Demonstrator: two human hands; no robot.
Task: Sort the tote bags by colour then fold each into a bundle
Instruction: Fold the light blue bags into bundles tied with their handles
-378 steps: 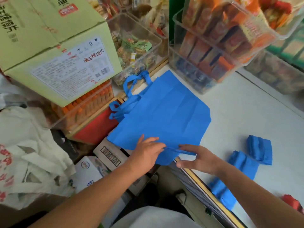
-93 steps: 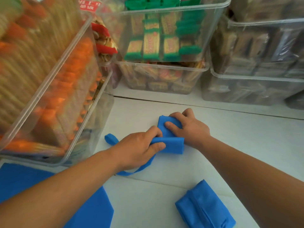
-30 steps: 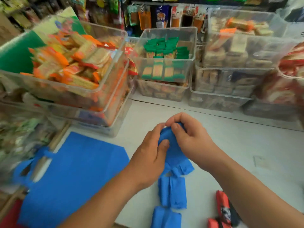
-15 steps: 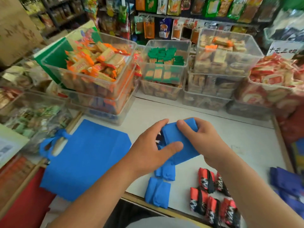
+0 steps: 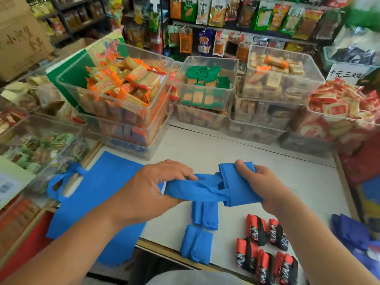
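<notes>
A white counter [image 5: 277, 161] is seen from above, its back edge lined with stacked clear bins [image 5: 207, 89] of wrapped snacks and its near edge trimmed in wood. A bare strip of counter is left open between the bins and the hands, and more bare surface lies to the right, up to the wooden right-hand rim. A flat blue tote bag [image 5: 98, 202] is spread over the left corner, its lower part hanging past the near edge and its handles reaching beyond the left rim. Above the counter's middle, a folded blue tote [image 5: 236, 190] is held in the air between both hands: its stretched band is gripped by the left hand [image 5: 152, 190], fingers curled over it, while its folded body is clamped by the right hand [image 5: 265, 186], thumb on top. Directly below, two finished blue bundles [image 5: 197, 245] are laid in a line, the nearer one touching the near edge. A cluster of red-and-black bundles [image 5: 265, 245] is set just to their right, apart from them. Dark blue bags [image 5: 353, 233] are piled at the right margin.
</notes>
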